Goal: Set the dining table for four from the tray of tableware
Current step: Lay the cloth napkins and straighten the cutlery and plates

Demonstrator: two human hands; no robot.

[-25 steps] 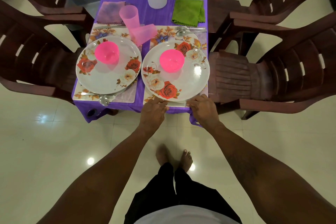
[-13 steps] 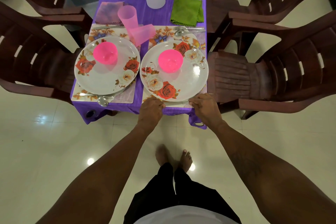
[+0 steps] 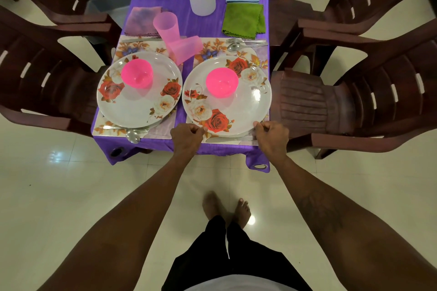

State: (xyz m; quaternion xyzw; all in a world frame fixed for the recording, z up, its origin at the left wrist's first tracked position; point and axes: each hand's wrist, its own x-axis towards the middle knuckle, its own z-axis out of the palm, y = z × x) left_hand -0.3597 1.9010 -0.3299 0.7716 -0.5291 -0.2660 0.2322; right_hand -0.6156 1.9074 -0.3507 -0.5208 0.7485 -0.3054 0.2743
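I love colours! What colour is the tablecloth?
Purple tablecloth, clearest in the head view.

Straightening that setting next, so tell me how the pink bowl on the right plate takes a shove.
The pink bowl looks like thin translucent plastic, so probably light and not fragile. It sits loose on the glossy floral plate, so a shove may well slide it. Being low and wide, it seems unlikely to tip.
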